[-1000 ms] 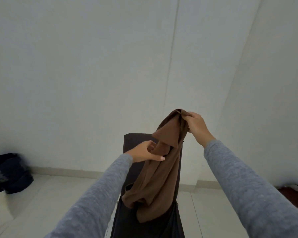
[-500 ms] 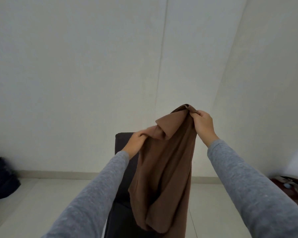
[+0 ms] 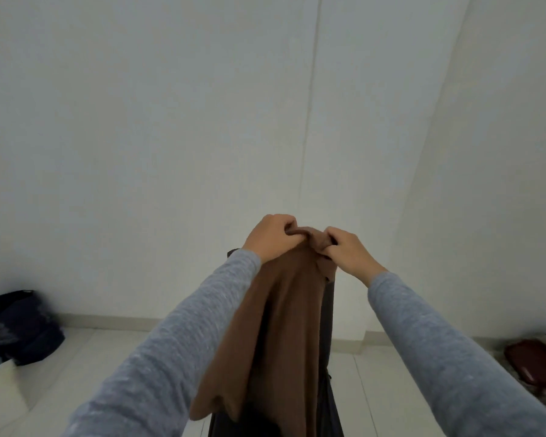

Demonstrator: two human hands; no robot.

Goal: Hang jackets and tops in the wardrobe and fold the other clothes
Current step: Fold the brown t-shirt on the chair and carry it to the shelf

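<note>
A brown garment hangs straight down in front of me, held up by its top edge. My left hand grips the top of the cloth on the left, and my right hand grips it on the right, the two fists close together. Both arms wear grey sleeves. Behind the brown cloth a dark upright piece, perhaps a chair back with dark fabric on it, is mostly hidden. No wardrobe or hanger is in view.
A white wall with a vertical seam fills the upper view, with a corner on the right. A dark bag sits on the pale floor at the left. A dark red item lies on the floor at the right.
My left hand rose from the garment's side to its top edge and closed on it. The two hands have come close together, and the cloth now hangs longer and straighter.
</note>
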